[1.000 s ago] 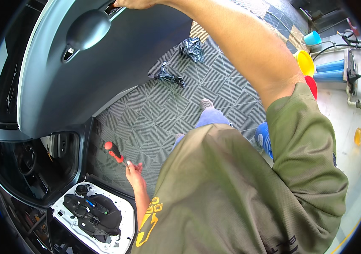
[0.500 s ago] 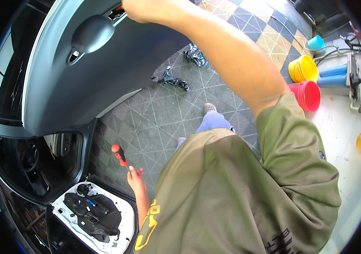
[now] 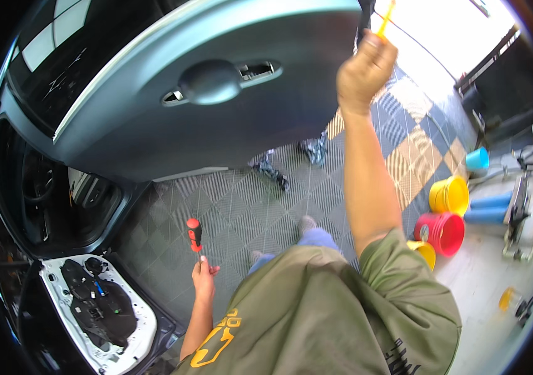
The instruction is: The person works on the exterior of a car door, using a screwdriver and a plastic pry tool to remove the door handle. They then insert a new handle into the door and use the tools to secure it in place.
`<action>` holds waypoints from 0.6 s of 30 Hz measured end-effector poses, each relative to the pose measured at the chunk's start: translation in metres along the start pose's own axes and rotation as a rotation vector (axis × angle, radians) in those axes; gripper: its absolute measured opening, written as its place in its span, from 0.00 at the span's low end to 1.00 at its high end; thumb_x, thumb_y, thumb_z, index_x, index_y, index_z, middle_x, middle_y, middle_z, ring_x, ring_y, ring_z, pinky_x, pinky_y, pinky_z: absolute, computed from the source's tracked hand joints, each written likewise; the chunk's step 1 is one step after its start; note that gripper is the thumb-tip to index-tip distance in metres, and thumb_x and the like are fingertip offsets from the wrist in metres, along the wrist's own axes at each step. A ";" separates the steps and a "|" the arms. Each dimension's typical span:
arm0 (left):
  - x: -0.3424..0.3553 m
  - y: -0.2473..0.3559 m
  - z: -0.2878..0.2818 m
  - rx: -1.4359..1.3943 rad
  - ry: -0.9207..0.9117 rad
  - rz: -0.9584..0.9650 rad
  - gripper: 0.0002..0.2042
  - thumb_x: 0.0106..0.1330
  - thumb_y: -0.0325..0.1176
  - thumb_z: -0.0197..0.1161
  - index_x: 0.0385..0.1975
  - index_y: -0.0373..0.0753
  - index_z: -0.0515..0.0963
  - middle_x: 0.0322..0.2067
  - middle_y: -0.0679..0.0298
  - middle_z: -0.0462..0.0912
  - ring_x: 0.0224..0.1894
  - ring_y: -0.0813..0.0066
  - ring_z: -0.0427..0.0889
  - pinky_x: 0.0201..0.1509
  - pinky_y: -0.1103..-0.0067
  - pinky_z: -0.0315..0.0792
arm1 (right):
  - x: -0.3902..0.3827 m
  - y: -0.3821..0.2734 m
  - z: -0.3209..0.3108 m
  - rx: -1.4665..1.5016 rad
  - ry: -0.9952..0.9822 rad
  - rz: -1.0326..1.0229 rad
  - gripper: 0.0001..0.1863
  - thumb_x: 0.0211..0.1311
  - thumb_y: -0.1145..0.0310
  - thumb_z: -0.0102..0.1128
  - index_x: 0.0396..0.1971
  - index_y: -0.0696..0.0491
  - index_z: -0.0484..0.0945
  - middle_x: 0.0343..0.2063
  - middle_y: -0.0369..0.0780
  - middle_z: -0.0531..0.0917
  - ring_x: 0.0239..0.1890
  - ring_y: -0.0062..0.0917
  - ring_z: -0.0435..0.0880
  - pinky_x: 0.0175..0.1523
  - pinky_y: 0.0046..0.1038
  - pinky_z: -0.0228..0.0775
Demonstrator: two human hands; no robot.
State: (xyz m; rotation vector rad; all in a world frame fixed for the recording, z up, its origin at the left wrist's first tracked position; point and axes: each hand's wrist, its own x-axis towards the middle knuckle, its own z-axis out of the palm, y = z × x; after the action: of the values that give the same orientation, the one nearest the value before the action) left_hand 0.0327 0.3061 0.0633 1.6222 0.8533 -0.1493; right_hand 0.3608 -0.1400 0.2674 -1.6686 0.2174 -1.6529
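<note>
My left hand, low at the left, is closed around the shaft of a red-and-black screwdriver, its handle pointing up. Raised at the upper right, my right hand grips a thin yellow stick-like tool; its exact kind is unclear. That hand is beside the far edge of an open grey-blue car door. On the door's outer face is a recessed handle area, with an opening at its right end and a smaller hole at its left.
A white door frame with its black inner panel exposed stands at lower left. Crumpled dark plastic lies on the tiled floor beneath the door. To the right are a yellow bucket, a red bucket and blue filter cylinders.
My right hand has moved right, away from the handle opening to the door's far edge, and the yellow tool now shows. My left hand still holds the screwdriver. The view has shifted.
</note>
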 end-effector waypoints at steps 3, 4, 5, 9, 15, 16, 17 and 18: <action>0.011 -0.009 0.015 -0.032 0.000 0.023 0.19 0.71 0.49 0.52 0.24 0.40 0.66 0.21 0.66 0.69 0.23 0.72 0.77 0.32 0.77 0.75 | -0.004 0.017 0.018 0.299 0.040 0.385 0.16 0.74 0.62 0.41 0.40 0.61 0.69 0.37 0.45 0.77 0.39 0.28 0.76 0.47 0.28 0.67; 0.012 -0.014 0.018 -0.043 0.002 0.022 0.19 0.71 0.48 0.52 0.24 0.40 0.66 0.20 0.66 0.69 0.23 0.73 0.77 0.32 0.77 0.75 | -0.012 0.018 0.023 0.198 0.006 0.347 0.16 0.74 0.61 0.40 0.40 0.61 0.69 0.37 0.45 0.77 0.40 0.30 0.76 0.48 0.30 0.67; 0.015 -0.012 0.028 -0.071 0.012 0.019 0.19 0.71 0.47 0.52 0.24 0.39 0.67 0.20 0.67 0.69 0.23 0.74 0.76 0.31 0.78 0.75 | -0.011 0.020 0.022 0.085 -0.004 0.301 0.17 0.74 0.61 0.39 0.40 0.62 0.69 0.36 0.45 0.77 0.41 0.32 0.76 0.49 0.32 0.67; -0.002 -0.018 0.044 -0.159 0.075 -0.041 0.19 0.71 0.46 0.52 0.23 0.38 0.67 0.20 0.67 0.68 0.21 0.76 0.75 0.28 0.79 0.74 | -0.005 0.026 0.028 0.065 -0.004 0.323 0.16 0.74 0.62 0.38 0.41 0.61 0.68 0.37 0.47 0.74 0.40 0.34 0.75 0.48 0.33 0.66; -0.013 -0.019 0.046 -0.186 0.156 -0.098 0.19 0.71 0.47 0.53 0.23 0.37 0.68 0.20 0.67 0.68 0.23 0.77 0.76 0.28 0.79 0.74 | -0.017 0.034 0.063 -0.012 -0.125 0.288 0.16 0.73 0.62 0.39 0.42 0.62 0.69 0.37 0.50 0.76 0.40 0.40 0.76 0.47 0.36 0.68; -0.018 -0.016 0.046 -0.192 0.172 -0.074 0.20 0.70 0.48 0.54 0.26 0.35 0.71 0.21 0.66 0.70 0.24 0.76 0.77 0.28 0.78 0.74 | -0.015 0.037 0.059 -0.038 -0.170 0.272 0.17 0.73 0.62 0.39 0.42 0.62 0.70 0.37 0.50 0.76 0.40 0.41 0.76 0.46 0.36 0.69; -0.019 -0.018 0.041 -0.176 0.182 -0.082 0.21 0.69 0.50 0.54 0.31 0.33 0.73 0.24 0.63 0.73 0.26 0.74 0.79 0.29 0.77 0.74 | -0.013 0.045 0.052 -0.079 -0.220 0.245 0.17 0.72 0.62 0.39 0.43 0.63 0.70 0.37 0.51 0.77 0.40 0.42 0.77 0.46 0.37 0.70; -0.020 -0.016 0.037 -0.150 0.185 -0.080 0.23 0.68 0.51 0.55 0.37 0.31 0.75 0.27 0.61 0.76 0.28 0.72 0.80 0.31 0.77 0.74 | -0.008 0.056 0.043 -0.120 -0.256 0.215 0.18 0.72 0.62 0.40 0.43 0.63 0.71 0.37 0.52 0.77 0.40 0.44 0.77 0.45 0.37 0.71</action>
State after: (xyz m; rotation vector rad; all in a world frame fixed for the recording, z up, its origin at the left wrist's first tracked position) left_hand 0.0219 0.2637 0.0514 1.4777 1.0470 0.0088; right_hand 0.4205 -0.1572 0.2323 -1.8576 0.3612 -1.2762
